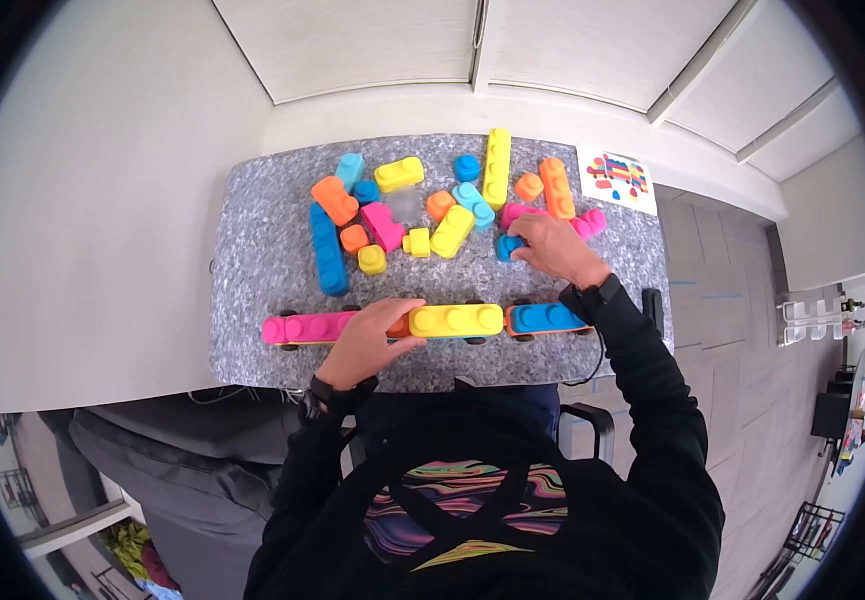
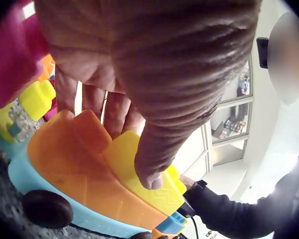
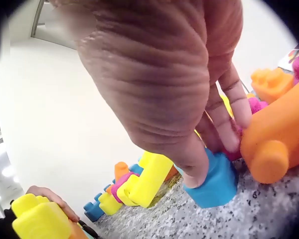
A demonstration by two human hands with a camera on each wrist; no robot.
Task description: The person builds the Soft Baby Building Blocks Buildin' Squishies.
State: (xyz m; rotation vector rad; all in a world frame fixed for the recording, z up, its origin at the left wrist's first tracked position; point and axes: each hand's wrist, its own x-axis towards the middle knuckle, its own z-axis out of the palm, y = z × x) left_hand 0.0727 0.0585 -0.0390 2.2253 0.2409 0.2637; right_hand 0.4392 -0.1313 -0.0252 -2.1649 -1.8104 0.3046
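A toy train of blocks on wheels lies along the table's near side: a pink block [image 1: 320, 327] at left, a long yellow block [image 1: 456, 320] in the middle, a blue block [image 1: 544, 318] at right. My left hand [image 1: 357, 345] grips the yellow block's left end beside an orange block [image 2: 79, 159], thumb on the near side. My right hand [image 1: 557, 250] pinches a small blue block [image 3: 214, 181] on the table between thumb and fingers, with a long orange block [image 3: 281, 132] close by.
Loose blocks, among them a long blue one [image 1: 327, 250] and a tall yellow one [image 1: 496, 168], spread over the grey speckled table [image 1: 252, 220]. A picture card [image 1: 616, 180] lies at the back right corner, and a black object [image 1: 652, 308] at the right edge.
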